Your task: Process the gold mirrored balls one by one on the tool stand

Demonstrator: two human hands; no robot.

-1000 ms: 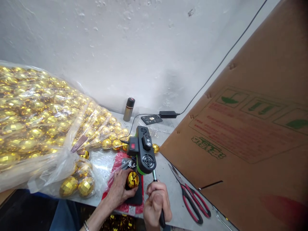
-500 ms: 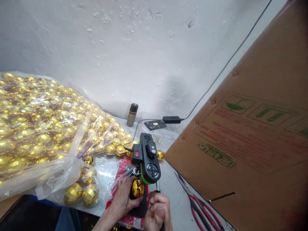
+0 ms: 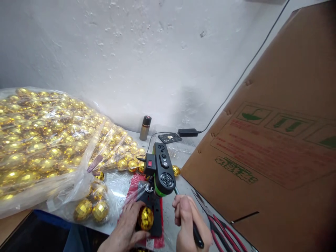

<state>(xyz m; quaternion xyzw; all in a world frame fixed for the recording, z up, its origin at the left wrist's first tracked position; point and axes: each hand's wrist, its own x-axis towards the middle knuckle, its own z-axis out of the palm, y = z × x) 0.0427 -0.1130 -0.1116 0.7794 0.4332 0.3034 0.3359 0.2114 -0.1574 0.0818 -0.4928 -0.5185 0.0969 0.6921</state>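
My left hand (image 3: 127, 224) is closed around a shiny gold mirror ball (image 3: 146, 218), thumb below and fingers on its far left side. The ball is over the black base plate (image 3: 156, 224) of a small bench drill (image 3: 163, 168), in front of its head. My right hand (image 3: 190, 220) is wrapped around a black-handled lever (image 3: 197, 238). A thin rod runs from this lever up to the right side of the drill head. The bit under the head is hidden from view.
A big clear bag of gold balls (image 3: 52, 133) fills the left side. Large scissors (image 3: 217, 227) lie at right beside a tall cardboard box (image 3: 262, 147). Behind the drill are a dark-capped bottle (image 3: 145, 128), a phone (image 3: 170, 138) and a power adapter (image 3: 188, 132) with its cord.
My left hand has drawn the gold ball toward me, away from beneath the drill head. My right hand has swung right with the lever. The view has shifted slightly.
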